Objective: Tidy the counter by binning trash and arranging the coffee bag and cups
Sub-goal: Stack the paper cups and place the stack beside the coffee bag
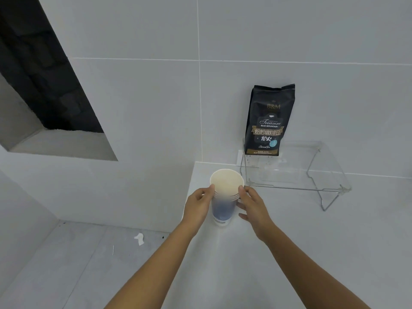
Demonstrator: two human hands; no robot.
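Note:
A stack of several nested paper cups (223,197), white at the rim and blue lower down, stands upright on the white counter (289,241) near its left edge. My left hand (198,205) grips the stack's left side near the rims. On the right side, my right hand (250,205) has its thumb on the rims and its fingers spread beside the cups. A black coffee bag (268,121) with gold lettering stands upright on the left part of a clear acrylic shelf (312,170), leaning against the tiled wall.
The counter ends just left of the cups, with the grey floor below. A scrap of white paper (139,238) and a thin white stick (113,250) lie on that floor. A dark wall recess (44,85) opens at the upper left.

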